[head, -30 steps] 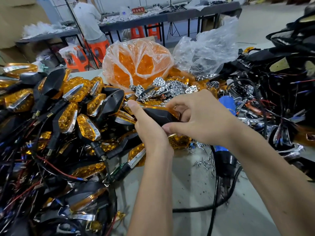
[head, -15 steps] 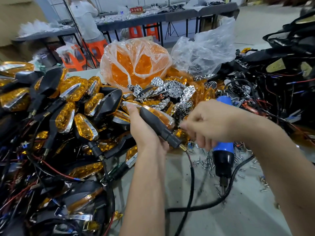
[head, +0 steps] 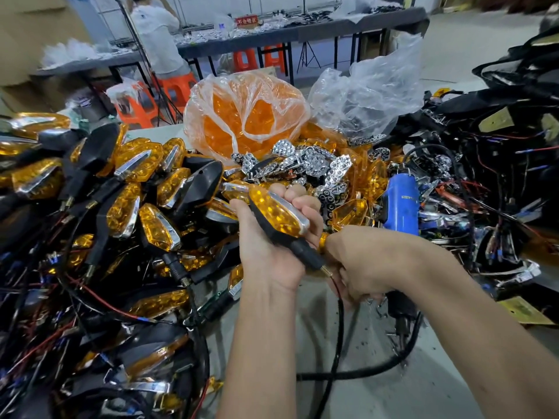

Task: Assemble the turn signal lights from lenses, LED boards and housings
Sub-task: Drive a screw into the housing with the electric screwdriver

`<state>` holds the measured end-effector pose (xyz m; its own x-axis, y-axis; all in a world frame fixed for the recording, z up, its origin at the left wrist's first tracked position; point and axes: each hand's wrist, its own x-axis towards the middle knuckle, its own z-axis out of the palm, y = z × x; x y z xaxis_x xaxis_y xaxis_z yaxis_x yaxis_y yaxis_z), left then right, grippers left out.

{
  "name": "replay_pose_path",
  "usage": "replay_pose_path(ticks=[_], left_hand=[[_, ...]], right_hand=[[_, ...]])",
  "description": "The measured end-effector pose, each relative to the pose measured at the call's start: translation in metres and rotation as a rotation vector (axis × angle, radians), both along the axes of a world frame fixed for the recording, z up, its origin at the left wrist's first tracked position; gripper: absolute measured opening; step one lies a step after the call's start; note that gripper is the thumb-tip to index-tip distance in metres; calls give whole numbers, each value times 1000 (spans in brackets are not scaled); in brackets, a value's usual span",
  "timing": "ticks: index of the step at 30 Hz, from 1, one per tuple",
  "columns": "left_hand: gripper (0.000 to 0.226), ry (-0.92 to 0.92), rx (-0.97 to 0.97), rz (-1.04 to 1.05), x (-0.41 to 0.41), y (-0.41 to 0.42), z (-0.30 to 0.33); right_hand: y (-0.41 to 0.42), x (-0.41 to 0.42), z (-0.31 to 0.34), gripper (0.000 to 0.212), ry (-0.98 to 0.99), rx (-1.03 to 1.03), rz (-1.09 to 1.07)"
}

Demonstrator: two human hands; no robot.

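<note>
My left hand [head: 270, 249] grips an assembled turn signal light [head: 279, 214], amber lens up, with a chrome trim strip and a black housing whose stem points down to the right. My right hand [head: 358, 267] is curled just below the stem's brass end and pinches the light's wires [head: 338, 300], which hang down toward the table. A heap of finished lights [head: 127, 189] lies to the left. Chrome reflector pieces [head: 305, 163] and loose amber lenses [head: 357, 207] are piled behind my hands.
A blue electric screwdriver [head: 400, 204] stands just right of my hands, its black cable [head: 363, 371] looping over the grey table [head: 393, 388]. A bag of amber lenses [head: 245, 116] and a clear bag [head: 366, 98] sit behind. Black housings with wires [head: 499, 164] crowd the right. Small screws [head: 375, 309] are scattered.
My left hand has turned the light so its amber lens faces up. My right hand has moved down from the stem's tip and now holds the wires below it.
</note>
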<state>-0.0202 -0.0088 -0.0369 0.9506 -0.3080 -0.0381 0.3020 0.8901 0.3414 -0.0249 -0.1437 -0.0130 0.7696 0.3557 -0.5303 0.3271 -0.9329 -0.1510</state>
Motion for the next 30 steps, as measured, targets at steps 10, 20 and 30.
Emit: replay_pose_path(ticks=[10, 20, 30], left_hand=[[78, 94, 147, 40, 4, 0, -1], [82, 144, 315, 95, 7, 3, -4], [82, 119, 647, 78, 10, -2, -8]], right_hand=[[-14, 2, 1, 14, -42, 52, 34], [-28, 10, -2, 9, -15, 221, 38], [-52, 18, 5, 8, -356, 1137, -371]])
